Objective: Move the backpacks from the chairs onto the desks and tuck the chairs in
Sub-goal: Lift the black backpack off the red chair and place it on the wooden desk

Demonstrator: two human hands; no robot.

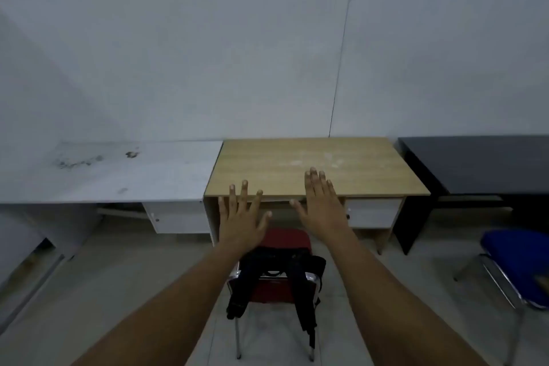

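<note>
Worktops line the wall, three of them: a white worktop (118, 172) on the left, a wooden worktop (312, 166) in the middle, a black worktop (481, 163) cut off at the right edge. Two chairs show: a red chair (286, 242) before the wooden one, not tucked in, and a blue chair (517, 249) partly out of frame. One dark backpack (280, 261) sits on the red chair, straps draped over the backrest. Above and beyond it, both hands reach out, each grip spread flat and holding nothing: left hand (242, 217), right hand (322, 205). The backpack's front is hidden.
</note>
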